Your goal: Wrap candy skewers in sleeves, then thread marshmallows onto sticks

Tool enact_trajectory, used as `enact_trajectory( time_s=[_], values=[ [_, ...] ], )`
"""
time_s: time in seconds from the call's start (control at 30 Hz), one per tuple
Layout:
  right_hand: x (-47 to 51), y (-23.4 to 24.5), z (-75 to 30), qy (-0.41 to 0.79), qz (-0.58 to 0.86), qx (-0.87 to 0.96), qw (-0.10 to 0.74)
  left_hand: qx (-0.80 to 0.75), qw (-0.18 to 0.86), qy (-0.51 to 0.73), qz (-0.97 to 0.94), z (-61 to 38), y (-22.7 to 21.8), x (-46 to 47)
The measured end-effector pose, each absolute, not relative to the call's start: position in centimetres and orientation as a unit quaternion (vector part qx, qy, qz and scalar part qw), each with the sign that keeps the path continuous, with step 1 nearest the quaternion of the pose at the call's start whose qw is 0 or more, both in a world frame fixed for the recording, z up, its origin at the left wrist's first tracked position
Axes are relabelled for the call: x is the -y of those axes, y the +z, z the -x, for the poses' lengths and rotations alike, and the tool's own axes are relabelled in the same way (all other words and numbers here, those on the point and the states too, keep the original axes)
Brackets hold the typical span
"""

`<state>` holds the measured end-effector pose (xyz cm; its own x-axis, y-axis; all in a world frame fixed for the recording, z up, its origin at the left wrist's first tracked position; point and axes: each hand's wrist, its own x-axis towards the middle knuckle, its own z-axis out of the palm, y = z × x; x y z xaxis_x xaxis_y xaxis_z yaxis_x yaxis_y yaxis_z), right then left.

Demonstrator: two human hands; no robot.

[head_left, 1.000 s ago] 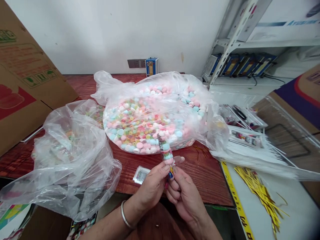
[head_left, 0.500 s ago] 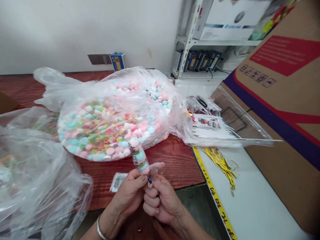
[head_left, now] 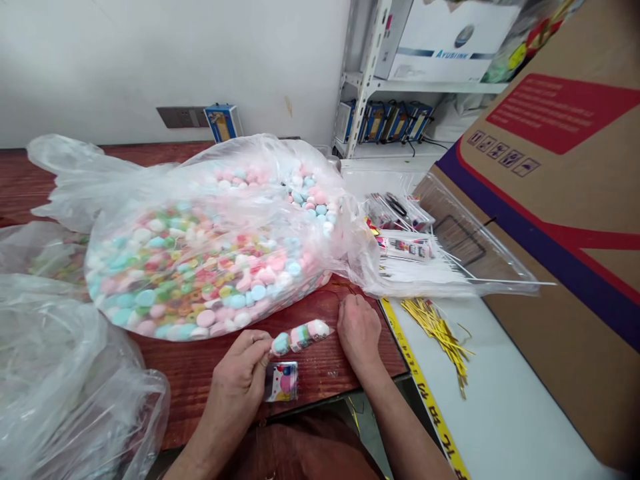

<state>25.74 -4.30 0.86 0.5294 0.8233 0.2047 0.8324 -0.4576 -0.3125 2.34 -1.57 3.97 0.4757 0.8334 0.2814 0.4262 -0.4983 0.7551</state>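
My left hand (head_left: 243, 370) is closed around the bottom end of a marshmallow skewer (head_left: 301, 337) in a clear wrapper. Its pink, white, green and blue pieces point right over the table. Beneath it lies a small printed plastic packet (head_left: 284, 382). My right hand (head_left: 359, 330) rests on the table to the right of the skewer, fingers curled down beside a few gold twist ties (head_left: 345, 287). Whether a tie is between those fingertips is hidden. Behind both hands spreads a large clear bag of marshmallows and gummy candy (head_left: 200, 267).
Another clear plastic bag (head_left: 65, 380) covers the left side. Right of the table, a clear tray (head_left: 500, 257) holds white sticks (head_left: 415, 270); a bunch of gold twist ties (head_left: 443, 340) lies in front. A tall cardboard box (head_left: 565, 220) walls off the right.
My right hand has left the skewer and moved right to the twist ties on the table. The skewer has tipped from upright to pointing right, still in my left hand.
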Motion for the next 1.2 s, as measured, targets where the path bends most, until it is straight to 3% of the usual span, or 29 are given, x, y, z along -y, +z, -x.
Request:
enact_trajectory(
  time_s=[0.17, 0.3, 0.43, 0.73, 1.0, 1.2],
  values=[
    [5.8, 2.6, -25.6, -0.029, 0.831, 0.535, 0.147, -0.403, 0.208, 0.242, -0.858, -2.5, 3.8, 2.0],
    [7.6, 5.2, -23.2, -0.069, 0.775, 0.598, 0.19, -0.381, 0.173, 0.192, -0.888, -3.4, 4.6, 2.4],
    [8.4, 6.6, -19.3, -0.124, 0.715, 0.641, 0.248, -0.384, 0.132, 0.24, -0.882, -4.5, 4.9, 2.4],
    [8.2, 6.2, -16.7, -0.087, 0.694, 0.659, 0.278, -0.374, 0.136, 0.323, -0.859, -4.3, 4.3, 2.7],
    [7.9, 5.2, -16.8, -0.012, 0.692, 0.635, 0.344, -0.473, 0.44, 0.402, -0.649, -5.5, 5.7, 2.3],
    [7.0, 4.2, -18.0, 0.149, 0.71, 0.568, 0.388, -0.438, 0.713, 0.37, -0.404, -6.1, 5.6, 2.1]
  ],
)
